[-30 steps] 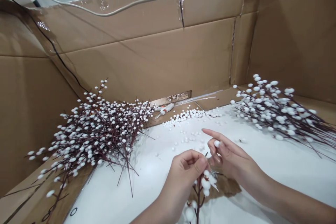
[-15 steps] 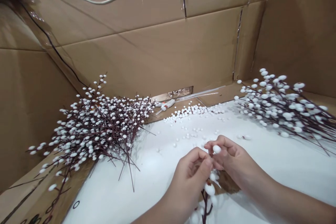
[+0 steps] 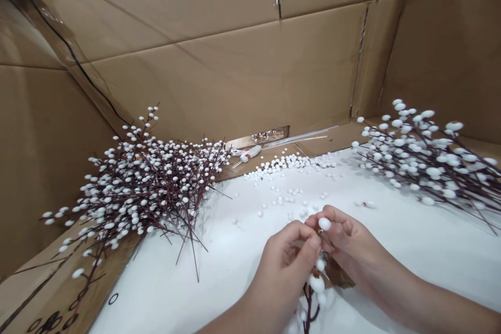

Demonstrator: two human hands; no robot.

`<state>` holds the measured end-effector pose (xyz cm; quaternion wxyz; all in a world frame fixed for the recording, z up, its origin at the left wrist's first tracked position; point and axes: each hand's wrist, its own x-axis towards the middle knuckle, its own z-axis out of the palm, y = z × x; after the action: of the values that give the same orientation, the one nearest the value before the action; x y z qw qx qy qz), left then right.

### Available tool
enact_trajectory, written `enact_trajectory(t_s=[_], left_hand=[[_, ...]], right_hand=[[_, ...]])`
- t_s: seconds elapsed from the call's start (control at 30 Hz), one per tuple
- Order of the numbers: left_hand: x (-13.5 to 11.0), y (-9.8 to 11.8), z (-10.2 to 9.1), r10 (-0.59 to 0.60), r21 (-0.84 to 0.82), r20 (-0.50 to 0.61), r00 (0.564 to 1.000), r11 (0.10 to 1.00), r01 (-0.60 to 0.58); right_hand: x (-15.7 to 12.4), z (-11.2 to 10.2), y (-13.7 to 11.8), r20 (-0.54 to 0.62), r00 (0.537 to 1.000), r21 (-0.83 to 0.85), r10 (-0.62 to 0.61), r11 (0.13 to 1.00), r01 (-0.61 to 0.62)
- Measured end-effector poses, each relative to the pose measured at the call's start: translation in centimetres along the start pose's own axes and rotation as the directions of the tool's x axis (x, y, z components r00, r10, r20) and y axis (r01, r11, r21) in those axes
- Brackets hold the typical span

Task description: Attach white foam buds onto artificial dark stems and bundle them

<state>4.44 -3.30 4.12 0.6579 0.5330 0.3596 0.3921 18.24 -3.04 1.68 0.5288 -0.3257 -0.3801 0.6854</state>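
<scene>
Head view:
- Right hand (image 3: pixel 345 240): fingertips (image 3: pixel 332 214) pressed together, pinching a white foam bud (image 3: pixel 324 224) above the worktop (image 3: pixel 395 250) near its front edge.
- Left hand (image 3: pixel 287 266): fingers (image 3: pixel 297 237) curled around the top of a brown twig stem (image 3: pixel 308 308).
- Heaped twig branches (image 3: pixel 141 188): along the worktop's left edge.

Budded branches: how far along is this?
Seemingly done: a heap of budded branches and a second bunch. In hand: the left hand holds a budded stem; the right hand pinches a white bud at its tip. Remaining: loose white buds on the white sheet.
</scene>
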Motion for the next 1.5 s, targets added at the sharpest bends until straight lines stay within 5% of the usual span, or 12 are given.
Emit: enact_trajectory(t_s=[0.53,1.17,1.37,1.5], left_hand=[[-0.2,-0.4,0.2,0.014,0.010,-0.047,0.999,1.000,-0.014],[-0.7,-0.8,0.2,0.183,0.074,-0.016,0.983,0.981,-0.182],[-0.6,-0.9,0.1,0.141,0.037,-0.054,0.989,0.990,-0.139],[-0.2,-1.1,0.1,-0.006,-0.065,-0.079,0.997,0.998,0.001]], right_hand=[[0.0,0.6,-0.3,0.019,0.999,-0.022,-0.028,0.999,0.028],[-0.4,-0.1,0.4,0.159,0.987,0.059,-0.032,0.998,0.023],[0.3,-0.7,0.8,0.158,0.983,-0.002,-0.091,0.996,0.092],[0.5,-0.7,0.7,0.154,0.988,-0.060,-0.014,0.998,0.023]])
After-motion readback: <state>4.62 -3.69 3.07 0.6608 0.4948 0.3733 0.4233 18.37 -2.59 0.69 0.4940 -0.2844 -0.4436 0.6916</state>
